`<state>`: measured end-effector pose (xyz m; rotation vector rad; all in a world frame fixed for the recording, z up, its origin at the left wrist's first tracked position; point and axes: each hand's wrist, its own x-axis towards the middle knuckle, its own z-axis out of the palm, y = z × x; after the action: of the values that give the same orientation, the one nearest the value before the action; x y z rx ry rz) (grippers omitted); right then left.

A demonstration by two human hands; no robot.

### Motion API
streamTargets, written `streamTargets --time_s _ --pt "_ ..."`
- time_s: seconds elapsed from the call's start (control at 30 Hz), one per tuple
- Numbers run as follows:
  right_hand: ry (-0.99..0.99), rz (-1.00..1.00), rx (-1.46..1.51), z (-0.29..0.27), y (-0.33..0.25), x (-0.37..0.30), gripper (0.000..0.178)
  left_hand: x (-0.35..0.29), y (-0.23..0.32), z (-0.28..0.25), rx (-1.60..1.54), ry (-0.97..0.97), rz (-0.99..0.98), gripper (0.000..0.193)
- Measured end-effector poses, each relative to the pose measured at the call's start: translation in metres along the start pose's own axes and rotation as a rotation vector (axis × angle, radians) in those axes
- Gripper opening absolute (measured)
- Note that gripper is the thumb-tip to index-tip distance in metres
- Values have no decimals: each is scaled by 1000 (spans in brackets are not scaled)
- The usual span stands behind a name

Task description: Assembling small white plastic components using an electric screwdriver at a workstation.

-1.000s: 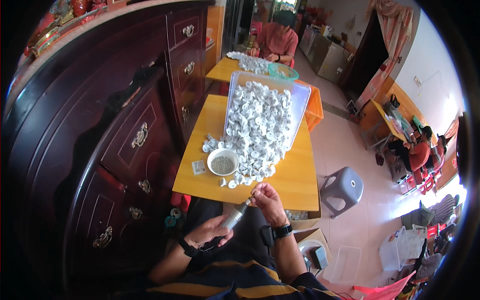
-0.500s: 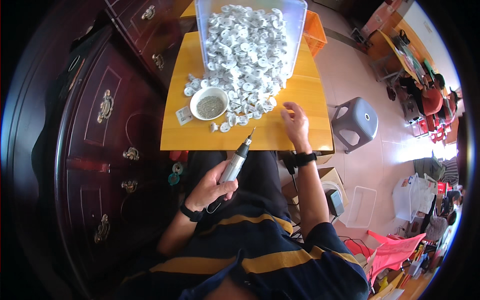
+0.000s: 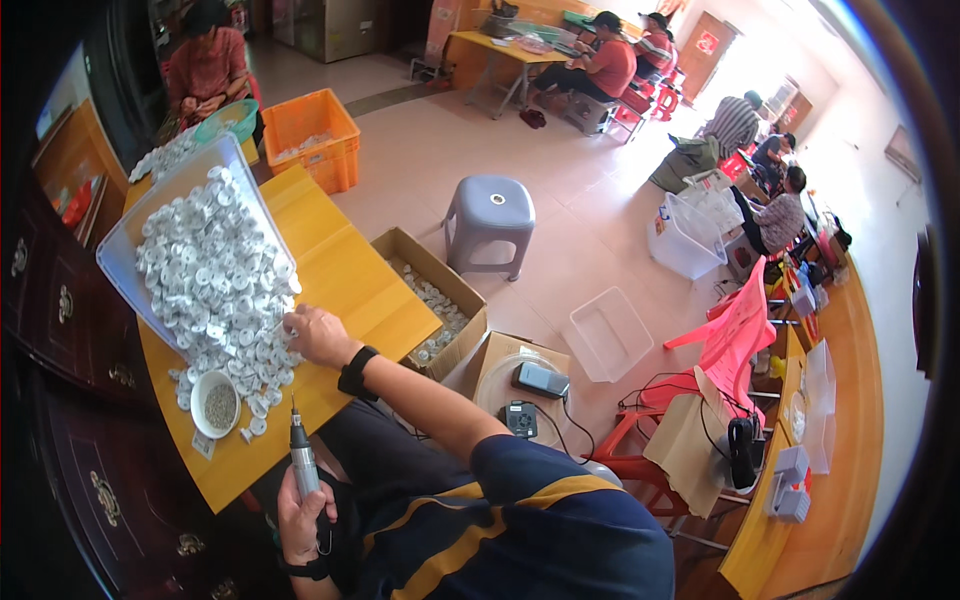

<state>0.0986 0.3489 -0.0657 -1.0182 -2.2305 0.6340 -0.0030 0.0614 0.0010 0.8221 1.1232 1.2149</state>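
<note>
My left hand (image 3: 300, 518) is wrapped round a grey and black electric screwdriver (image 3: 303, 462), its thin bit pointing up by the table's near edge. At the right side of a heap of small white plastic parts (image 3: 205, 260), my right hand (image 3: 324, 337) has its fingers curled down at the pile. Whatever its fingertips pinch is too small to make out. The heap spills from a translucent plastic bin (image 3: 120, 262) tipped toward me. Before it stands a white bowl (image 3: 197, 402) of small metal screws (image 3: 221, 407), with a small printed card (image 3: 203, 445) beside it.
The wooden table (image 3: 330, 270) holds the bin. To its right are a cardboard box (image 3: 468, 332) of parts, a grey stool (image 3: 497, 215) and a box with a power unit (image 3: 541, 379). An orange crate (image 3: 335, 150) stands beyond. Other people sit farther off; red chairs (image 3: 715, 330) are at right.
The view has swung toward the right, showing more of the room. My right hand has gone from above the bare tabletop to the pile's edge, its fingers curling. The screwdriver stays in my left hand.
</note>
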Motion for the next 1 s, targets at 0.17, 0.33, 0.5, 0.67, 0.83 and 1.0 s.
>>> streamTargets --time_s 0.17,0.33,0.5,0.67,0.83,1.0 --pt "167 11 145 -2 5 5 12 8 3 0 13 -19 4 78" --pt "109 262 619 -30 1 -10 12 10 6 1 -7 -40 0 77" --pt "0 499 1114 -34 18 -24 22 17 7 8 -14 -76 -12 76" --pt "-80 540 1111 -40 24 -25 22 20 0 10 -32 -82 -18 75" --pt "30 424 1006 -30 35 -33 22 24 3 16 -27 -120 -37 74" --pt "32 410 859 -27 17 -34 12 14 2 9 -23 -69 -40 73"
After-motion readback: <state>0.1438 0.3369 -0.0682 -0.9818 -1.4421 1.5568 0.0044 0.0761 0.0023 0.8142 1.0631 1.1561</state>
